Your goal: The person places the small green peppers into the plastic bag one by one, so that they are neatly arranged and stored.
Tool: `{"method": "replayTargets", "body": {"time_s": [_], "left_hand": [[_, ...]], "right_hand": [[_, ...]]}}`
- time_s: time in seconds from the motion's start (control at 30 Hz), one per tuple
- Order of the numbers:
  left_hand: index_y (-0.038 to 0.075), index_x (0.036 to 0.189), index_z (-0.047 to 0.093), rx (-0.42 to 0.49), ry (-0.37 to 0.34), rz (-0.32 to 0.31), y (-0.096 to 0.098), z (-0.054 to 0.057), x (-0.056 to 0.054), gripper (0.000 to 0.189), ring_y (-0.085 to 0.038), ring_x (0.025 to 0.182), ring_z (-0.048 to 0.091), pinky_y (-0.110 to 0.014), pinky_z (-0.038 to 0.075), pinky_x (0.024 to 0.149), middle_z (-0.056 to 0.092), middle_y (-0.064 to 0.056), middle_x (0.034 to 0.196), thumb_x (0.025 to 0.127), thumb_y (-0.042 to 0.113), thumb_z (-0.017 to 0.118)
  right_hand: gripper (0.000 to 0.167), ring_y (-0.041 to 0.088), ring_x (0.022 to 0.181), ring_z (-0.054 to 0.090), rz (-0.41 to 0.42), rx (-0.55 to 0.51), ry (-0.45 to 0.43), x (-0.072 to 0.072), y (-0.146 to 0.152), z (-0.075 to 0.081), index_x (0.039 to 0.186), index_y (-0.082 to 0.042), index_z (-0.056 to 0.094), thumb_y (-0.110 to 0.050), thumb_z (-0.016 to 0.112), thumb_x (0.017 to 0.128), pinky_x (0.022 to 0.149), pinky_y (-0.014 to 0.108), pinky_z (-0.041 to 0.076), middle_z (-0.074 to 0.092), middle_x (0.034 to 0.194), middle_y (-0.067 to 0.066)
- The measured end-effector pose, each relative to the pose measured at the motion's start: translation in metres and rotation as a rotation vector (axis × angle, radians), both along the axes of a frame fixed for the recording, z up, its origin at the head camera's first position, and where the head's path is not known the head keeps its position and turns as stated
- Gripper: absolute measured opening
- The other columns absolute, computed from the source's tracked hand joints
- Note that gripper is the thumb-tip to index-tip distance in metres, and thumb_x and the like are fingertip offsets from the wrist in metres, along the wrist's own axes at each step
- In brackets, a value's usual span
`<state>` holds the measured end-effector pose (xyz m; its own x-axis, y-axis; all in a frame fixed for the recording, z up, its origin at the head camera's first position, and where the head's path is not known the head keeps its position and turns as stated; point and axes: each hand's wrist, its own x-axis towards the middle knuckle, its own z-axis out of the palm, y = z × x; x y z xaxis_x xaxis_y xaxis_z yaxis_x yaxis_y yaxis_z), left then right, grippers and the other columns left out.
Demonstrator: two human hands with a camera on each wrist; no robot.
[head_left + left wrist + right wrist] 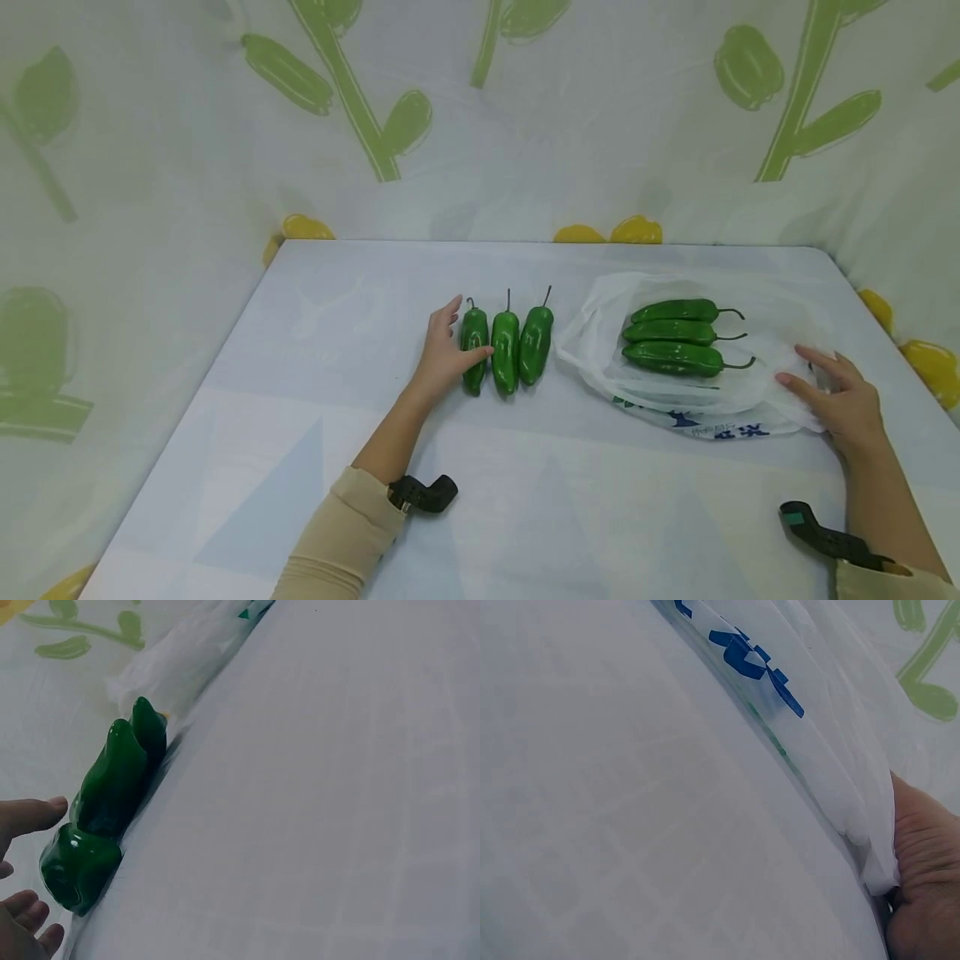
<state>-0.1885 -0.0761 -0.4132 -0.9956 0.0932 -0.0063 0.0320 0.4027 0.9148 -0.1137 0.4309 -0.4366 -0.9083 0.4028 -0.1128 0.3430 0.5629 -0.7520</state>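
Note:
Three green chili peppers [506, 354] lie side by side on the table, stems pointing away. My left hand [444, 354] is at the leftmost pepper [473, 342], its thumb extended across it and the fingers on its far left side. In the left wrist view, thumb [34, 816] and fingers stand apart beside the nearest pepper [79, 866]. My right hand [847, 404] rests at the right end of a white plastic bag [600, 367], thumb and index finger spread. The bag's edge [881, 874] lies against that hand in the right wrist view.
Three more green peppers [675, 333] lie in a row on the bag, stems to the right. The white table [525, 500] has its back edge against a leaf-patterned cloth [510, 167]. Blue print [723, 432] shows along the bag's front.

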Motion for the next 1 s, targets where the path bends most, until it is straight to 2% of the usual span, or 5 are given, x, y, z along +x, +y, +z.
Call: {"method": "replayTargets", "body": {"time_s": [0.2, 0.3, 0.57, 0.8, 1.0], "left_hand": [[0.021, 0.151, 0.021, 0.007, -0.042, -0.045, 0.0003, -0.003, -0.0001, 0.091, -0.035, 0.134, 0.033, -0.049, 0.036, 0.105, 0.024, -0.012, 0.149, 0.079, 0.017, 0.077], [0.019, 0.151, 0.02, 0.005, -0.064, -0.053, -0.0001, -0.0027, 0.0001, 0.091, -0.037, 0.131, 0.036, -0.048, 0.038, 0.104, 0.025, -0.014, 0.147, 0.079, 0.018, 0.076], [0.013, 0.15, 0.021, -0.059, -0.079, -0.029, -0.0025, -0.0057, -0.0008, 0.088, -0.031, 0.129, 0.038, -0.047, 0.037, 0.104, 0.031, -0.016, 0.143, 0.08, 0.026, 0.073], [0.009, 0.148, 0.027, -0.146, -0.076, -0.012, -0.0026, -0.0049, 0.0001, 0.084, -0.03, 0.12, 0.044, -0.047, 0.039, 0.101, 0.041, -0.018, 0.132, 0.08, 0.032, 0.072], [0.006, 0.145, 0.032, -0.183, -0.078, 0.023, -0.0023, -0.0046, 0.0003, 0.072, -0.029, 0.108, 0.047, -0.045, 0.043, 0.091, 0.045, -0.018, 0.125, 0.083, 0.022, 0.063]], "right_hand": [[0.07, 0.041, 0.142, -0.011, 0.009, 0.012, -0.007, -0.0002, -0.0006, 0.0038, 0.147, -0.021, 0.031, -0.045, 0.061, 0.088, 0.106, 0.067, 0.0, -0.007, 0.157, 0.015], [0.07, 0.04, 0.142, -0.011, 0.004, 0.006, -0.011, -0.0003, -0.0005, 0.0046, 0.147, -0.023, 0.031, -0.045, 0.061, 0.088, 0.107, 0.066, 0.0, -0.008, 0.157, 0.015], [0.069, 0.039, 0.142, -0.011, -0.001, -0.006, -0.014, 0.0008, -0.0012, 0.0027, 0.147, -0.024, 0.031, -0.045, 0.062, 0.088, 0.108, 0.065, -0.001, -0.007, 0.157, 0.014], [0.069, 0.039, 0.142, -0.011, 0.003, -0.008, -0.007, -0.0001, -0.0003, 0.0023, 0.147, -0.025, 0.032, -0.044, 0.062, 0.088, 0.108, 0.065, -0.001, -0.007, 0.157, 0.015], [0.068, 0.038, 0.143, -0.011, -0.003, -0.01, -0.003, 0.0002, -0.0005, 0.0013, 0.147, -0.024, 0.032, -0.044, 0.062, 0.088, 0.108, 0.064, 0.0, -0.005, 0.158, 0.015]]}}
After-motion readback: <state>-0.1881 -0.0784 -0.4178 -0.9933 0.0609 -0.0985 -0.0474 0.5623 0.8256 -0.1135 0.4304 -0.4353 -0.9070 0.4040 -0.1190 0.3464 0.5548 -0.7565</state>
